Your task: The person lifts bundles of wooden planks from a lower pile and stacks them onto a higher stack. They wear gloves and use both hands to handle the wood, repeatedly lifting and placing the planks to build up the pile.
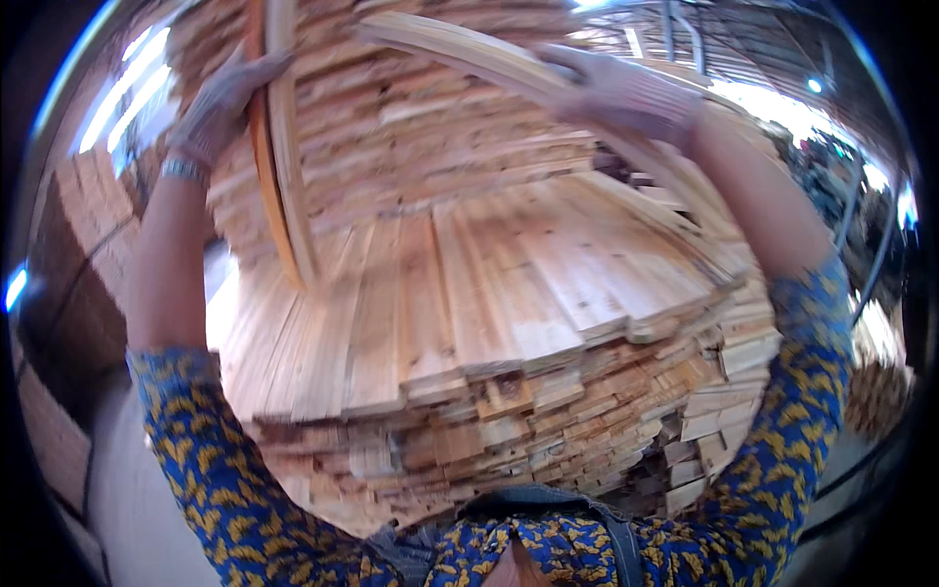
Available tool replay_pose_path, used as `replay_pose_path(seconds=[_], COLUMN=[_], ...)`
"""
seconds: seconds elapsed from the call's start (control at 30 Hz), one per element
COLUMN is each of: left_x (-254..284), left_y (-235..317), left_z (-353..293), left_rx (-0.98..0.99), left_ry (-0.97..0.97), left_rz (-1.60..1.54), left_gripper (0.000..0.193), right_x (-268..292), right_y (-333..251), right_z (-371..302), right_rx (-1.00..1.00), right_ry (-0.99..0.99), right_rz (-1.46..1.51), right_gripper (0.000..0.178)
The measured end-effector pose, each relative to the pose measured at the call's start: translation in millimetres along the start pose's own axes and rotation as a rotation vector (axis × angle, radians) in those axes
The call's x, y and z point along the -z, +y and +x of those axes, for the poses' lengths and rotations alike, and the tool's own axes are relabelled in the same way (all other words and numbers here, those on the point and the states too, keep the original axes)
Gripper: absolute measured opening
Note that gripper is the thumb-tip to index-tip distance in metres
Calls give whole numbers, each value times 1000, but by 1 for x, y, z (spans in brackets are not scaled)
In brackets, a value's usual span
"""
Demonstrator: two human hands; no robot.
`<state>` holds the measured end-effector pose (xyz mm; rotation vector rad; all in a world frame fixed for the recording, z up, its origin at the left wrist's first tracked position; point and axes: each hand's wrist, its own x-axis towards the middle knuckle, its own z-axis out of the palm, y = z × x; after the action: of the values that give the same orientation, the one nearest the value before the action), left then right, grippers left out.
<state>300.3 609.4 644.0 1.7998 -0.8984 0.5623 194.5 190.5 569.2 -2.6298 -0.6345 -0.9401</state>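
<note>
Planks (283, 137) slant downward just right of the left hand (221, 106), which grips them above the board stack (479, 279). The right hand (626, 98) grasps blurred wooden strips (460, 49), which extend up and leftward from it.

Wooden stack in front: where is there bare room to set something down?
The flat top is bare right of the boards in the left hand, down to the near edge. Crowded: behind, the taller stack; left, around those boards' lower ends.

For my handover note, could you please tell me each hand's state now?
Left hand: closed, holding long lumber.
Right hand: closed, holding other lumber, somewhat blurred.
</note>
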Motion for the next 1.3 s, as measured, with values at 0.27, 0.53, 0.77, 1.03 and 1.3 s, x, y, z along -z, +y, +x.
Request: replay_pose_path(seconds=[0.27, 0.53, 0.77, 1.03, 1.3], left_x=[-26, -102, -58, -51, -77], left_y=[-158, -268, -262, -349, -316], left_z=[-22, -15, -11, -11, -46], left_rx=[-31, 234, 402, 128, 170], left_ry=[-547, -999, -949, -861, -701], left_rz=[1079, 1170, 1037, 1166, 1115], left_gripper=[89, 74, 72, 44, 38], right_x=[-43, -62, -76, -109, -196], right_y=[23, 40, 41, 51, 115], right_z=[-68, -60, 0, 43, 82], right_rx=[-216, -146, -149, -343, -236], right_ry=[-554, -759, -837, -969, -1056], right_rz=[-264, -220, -215, -421, -473], right_gripper=[84, 94, 94, 114, 115])
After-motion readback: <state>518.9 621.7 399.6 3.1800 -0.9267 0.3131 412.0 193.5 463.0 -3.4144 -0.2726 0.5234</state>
